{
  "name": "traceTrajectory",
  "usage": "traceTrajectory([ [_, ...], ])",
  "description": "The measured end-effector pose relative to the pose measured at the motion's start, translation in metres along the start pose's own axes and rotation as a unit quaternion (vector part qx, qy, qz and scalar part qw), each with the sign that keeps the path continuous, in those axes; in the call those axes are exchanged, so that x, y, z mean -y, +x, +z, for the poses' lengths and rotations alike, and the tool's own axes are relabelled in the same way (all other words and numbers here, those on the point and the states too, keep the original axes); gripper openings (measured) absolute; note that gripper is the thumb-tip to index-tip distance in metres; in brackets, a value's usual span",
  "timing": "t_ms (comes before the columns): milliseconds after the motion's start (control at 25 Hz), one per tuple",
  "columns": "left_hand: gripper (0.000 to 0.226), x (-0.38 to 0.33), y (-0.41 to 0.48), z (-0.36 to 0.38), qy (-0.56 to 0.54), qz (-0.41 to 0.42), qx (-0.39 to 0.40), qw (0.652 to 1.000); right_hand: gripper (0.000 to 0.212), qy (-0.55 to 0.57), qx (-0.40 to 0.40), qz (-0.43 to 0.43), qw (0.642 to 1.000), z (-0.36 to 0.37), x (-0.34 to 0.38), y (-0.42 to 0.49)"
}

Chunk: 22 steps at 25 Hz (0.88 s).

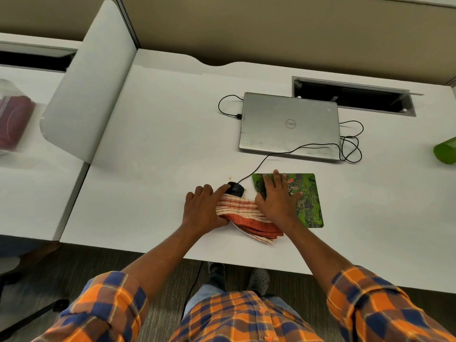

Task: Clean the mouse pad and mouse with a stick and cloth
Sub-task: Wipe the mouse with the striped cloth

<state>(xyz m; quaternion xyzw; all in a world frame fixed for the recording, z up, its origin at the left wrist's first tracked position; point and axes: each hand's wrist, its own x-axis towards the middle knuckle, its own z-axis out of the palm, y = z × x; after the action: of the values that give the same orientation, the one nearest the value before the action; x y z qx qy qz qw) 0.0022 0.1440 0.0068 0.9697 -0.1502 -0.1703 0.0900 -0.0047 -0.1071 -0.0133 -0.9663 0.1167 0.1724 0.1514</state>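
Observation:
A green patterned mouse pad (308,201) lies on the white desk (153,154) near its front edge. My right hand (276,196) lies flat on the pad's left part, fingers spread. Left of the pad sits a black wired mouse (237,189), mostly covered by a folded orange and white striped cloth (246,215). My left hand (204,208) grips the cloth over the mouse, its index finger reaching onto the mouse's top. No stick is visible.
A shut silver laptop (288,124) lies behind the pad, with black cables (352,149) looping at its right and left. A cable slot (352,95) opens in the desk at the back right. A green object (445,150) sits at the right edge. A white divider (88,77) stands left.

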Motion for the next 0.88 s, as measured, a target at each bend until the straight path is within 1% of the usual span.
traceTrajectory([
  [120,0.107,0.0,-0.001,0.0,0.003,0.002,-0.002,1.0,0.061,0.0,-0.015,0.002,1.0,-0.003,-0.015,0.001],
  [280,0.106,0.0,-0.001,0.0,0.003,0.003,-0.005,1.0,0.062,0.003,-0.029,0.008,1.0,-0.01,-0.039,0.002],
  [400,0.105,0.0,-0.001,0.0,0.008,0.005,-0.007,1.0,0.064,0.019,-0.014,0.018,1.0,-0.013,-0.047,0.004],
  [480,0.105,0.0,0.0,-0.001,0.01,0.007,-0.006,1.0,0.068,0.012,-0.004,0.01,1.0,-0.014,-0.05,0.004],
  [520,0.105,0.0,0.0,-0.001,0.011,0.007,-0.004,1.0,0.068,0.012,-0.02,0.008,1.0,-0.017,-0.053,0.002],
  [560,0.105,0.0,0.0,-0.001,0.011,0.008,-0.003,1.0,0.065,0.017,-0.053,0.009,0.998,-0.022,-0.058,0.001],
  [640,0.105,0.0,0.0,-0.001,0.012,0.006,-0.001,1.0,0.054,0.016,-0.132,0.036,0.99,-0.032,-0.073,0.001],
  [680,0.105,0.0,0.0,-0.001,0.013,0.006,-0.001,1.0,0.046,0.006,-0.149,0.067,0.987,-0.036,-0.082,0.002],
  [760,0.105,0.0,0.0,-0.001,0.014,0.007,0.002,1.0,0.046,-0.023,-0.132,0.123,0.983,-0.042,-0.096,0.007],
  [880,0.106,0.0,0.0,-0.001,0.013,0.008,-0.002,1.0,0.047,-0.029,-0.102,0.145,0.984,-0.048,-0.103,0.015],
])
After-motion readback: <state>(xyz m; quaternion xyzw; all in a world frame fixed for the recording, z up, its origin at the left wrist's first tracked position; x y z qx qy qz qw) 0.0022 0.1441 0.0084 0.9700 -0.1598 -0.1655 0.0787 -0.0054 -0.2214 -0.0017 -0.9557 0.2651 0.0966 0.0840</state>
